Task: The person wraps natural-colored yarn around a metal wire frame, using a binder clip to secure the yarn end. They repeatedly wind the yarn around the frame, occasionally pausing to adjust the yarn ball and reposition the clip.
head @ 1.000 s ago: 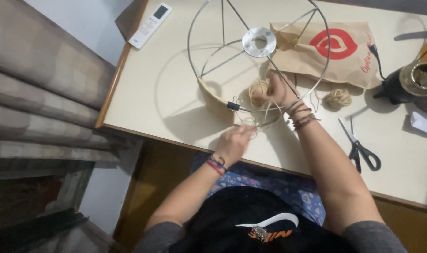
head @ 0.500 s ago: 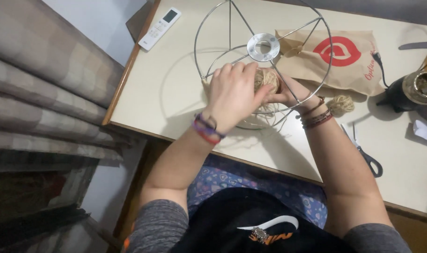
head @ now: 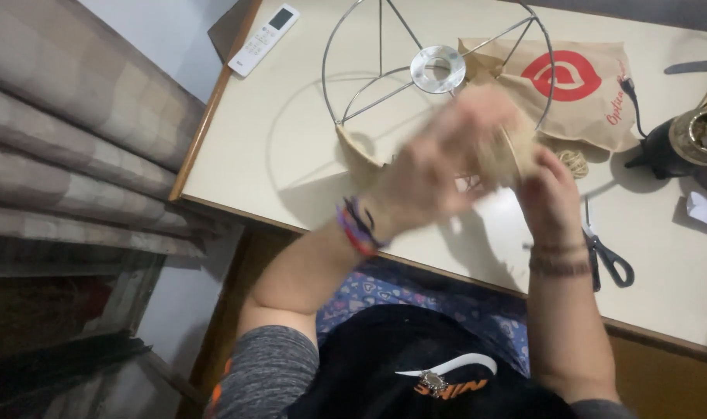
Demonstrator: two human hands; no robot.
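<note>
Raised now, blurred left hand (head: 435,167) — grip unclear — meets right hand (head: 547,190) clutching twine ball (head: 509,155).

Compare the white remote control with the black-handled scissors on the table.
The remote control is white and lies at the table's far left corner; the scissors have black handles and lie near the front edge, right of the right hand. The remote shows whole; the scissors' blades are partly hidden behind that wrist. Both lie flat on the cream table, untouched.

tan twine ball (head: 502,155) | silver wire frame (head: 439,70) | brown bag (head: 571,93) w/ red logo | black scissors (head: 606,260) | white remote (head: 264,39)
</note>
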